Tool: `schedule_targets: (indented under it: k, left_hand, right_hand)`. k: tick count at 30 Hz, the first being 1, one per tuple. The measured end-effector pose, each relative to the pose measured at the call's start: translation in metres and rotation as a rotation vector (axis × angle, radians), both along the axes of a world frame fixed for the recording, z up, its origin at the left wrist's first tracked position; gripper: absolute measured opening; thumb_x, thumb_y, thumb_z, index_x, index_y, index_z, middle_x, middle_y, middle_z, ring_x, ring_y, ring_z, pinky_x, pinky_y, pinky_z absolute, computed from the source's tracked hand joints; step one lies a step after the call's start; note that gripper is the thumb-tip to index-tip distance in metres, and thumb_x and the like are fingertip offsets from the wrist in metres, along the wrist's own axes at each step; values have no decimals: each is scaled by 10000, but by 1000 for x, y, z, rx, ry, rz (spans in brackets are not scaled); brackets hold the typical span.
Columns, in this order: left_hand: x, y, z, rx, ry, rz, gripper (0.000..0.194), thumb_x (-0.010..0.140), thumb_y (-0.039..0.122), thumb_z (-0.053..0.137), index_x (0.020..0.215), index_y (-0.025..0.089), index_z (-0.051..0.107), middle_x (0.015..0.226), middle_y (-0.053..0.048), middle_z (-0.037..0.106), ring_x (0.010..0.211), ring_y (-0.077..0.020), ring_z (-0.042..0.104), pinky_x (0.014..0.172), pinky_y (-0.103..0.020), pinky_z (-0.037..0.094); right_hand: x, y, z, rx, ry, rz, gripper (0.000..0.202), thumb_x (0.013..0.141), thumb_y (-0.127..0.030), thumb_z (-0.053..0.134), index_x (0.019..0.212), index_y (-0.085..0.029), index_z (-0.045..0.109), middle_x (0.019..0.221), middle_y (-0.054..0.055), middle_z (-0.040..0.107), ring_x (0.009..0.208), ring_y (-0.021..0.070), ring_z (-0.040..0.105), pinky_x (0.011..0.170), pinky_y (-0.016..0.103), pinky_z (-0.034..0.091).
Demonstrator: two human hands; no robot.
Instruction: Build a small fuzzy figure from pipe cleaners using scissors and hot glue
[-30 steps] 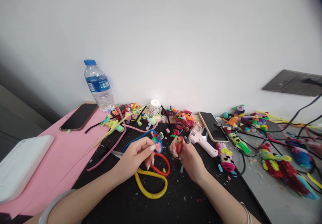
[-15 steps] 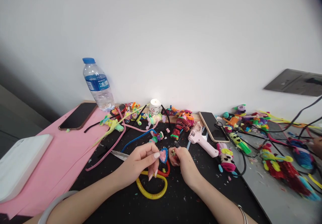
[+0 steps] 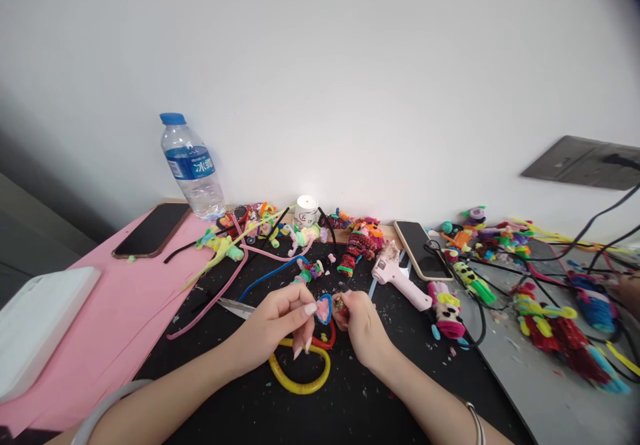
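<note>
Face to face just below mid-frame!

And there it was: the left grip [image 3: 284, 322] pinched a pink piece with a blue rim [image 3: 325, 309] between thumb and fingertips, up on show! Just beside it, the right grip [image 3: 367, 332] was curled tight about a small reddish piece [image 3: 341, 310], its end turned towards the pink one. The step in hand looked like lining the two up against each other, and the next move, by my reading, called for a steady left pinch and a careful turn of the right wrist, those soft edges looking easy to crush.

Plenty was hidden, mind! The right fingers covered most of the reddish piece, so its full shape was anyone's guess; whether the two pieces touched, I could not tell. The left hand blocked the middle of the scissors [image 3: 301, 389] on the black surface [image 3: 360, 408]. At lower left the frame's edge sliced off a white case [image 3: 45, 328], and at far right what seemed another person's hand [image 3: 629, 290] was blurred and cut off.
</note>
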State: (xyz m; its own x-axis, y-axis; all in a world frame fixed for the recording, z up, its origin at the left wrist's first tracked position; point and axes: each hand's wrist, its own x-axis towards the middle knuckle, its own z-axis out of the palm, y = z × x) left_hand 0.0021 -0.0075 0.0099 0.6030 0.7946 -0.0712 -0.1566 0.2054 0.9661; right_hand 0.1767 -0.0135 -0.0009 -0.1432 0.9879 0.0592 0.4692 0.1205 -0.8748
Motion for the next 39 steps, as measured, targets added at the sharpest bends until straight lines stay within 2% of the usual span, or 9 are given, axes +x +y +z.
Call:
schedule_targets:
  k: [5, 10, 14, 21, 28, 39]
  left_hand:
    - [0, 0, 1, 5, 2, 4, 241, 896, 361, 487, 789, 145, 491, 523, 40, 544, 419, -67, 485, 439, -176, 369]
    - [1, 0, 2, 9, 1, 11, 250, 893, 367, 492, 782, 143, 489, 521, 43, 536, 419, -64, 482, 443, -175, 375]
    - [2, 0, 3, 7, 3, 8, 247, 896, 363, 487, 782, 144, 484, 523, 43, 538, 415, -62, 476, 439, -174, 369]
    - [1, -1, 2, 6, 13, 3, 241, 897, 361, 484, 787, 146, 481, 529, 41, 542, 417, -65, 477, 435, -177, 369]
    - [1, -1, 2, 6, 22, 10, 254, 890, 375, 490, 775, 149, 476, 517, 45, 534, 408, -64, 466, 439, -182, 365]
    - [2, -1, 3, 10, 7, 16, 259, 887, 378, 495, 770, 148, 487, 513, 41, 536, 403, -65, 460, 450, -189, 359]
  right_hand:
    - [0, 0, 1, -57, 99, 13, 477, 894, -458, 224, 476, -231, 261, 451, -36, 285, 471, 124, 305, 469, 264, 268]
    - [-2, 1, 1, -127, 196, 39, 498, 862, -532, 254, 467, -230, 230, 456, -61, 200, 454, 99, 214, 451, 263, 189]
    - [-2, 3, 2, -168, 250, 42, 503, 841, -568, 264, 470, -230, 224, 456, -67, 195, 455, 92, 199, 451, 259, 186]
    - [-3, 3, 10, -189, 246, -21, 476, 838, -528, 281, 464, -235, 247, 447, -59, 223, 452, 99, 226, 449, 262, 201]
    - [-6, 2, 9, -196, 242, -44, 471, 829, -533, 285, 462, -240, 242, 437, -62, 225, 438, 96, 219, 436, 261, 194]
    - [-4, 4, 11, -190, 250, 5, 484, 823, -550, 307, 466, -238, 212, 451, -66, 177, 446, 90, 186, 436, 259, 182]
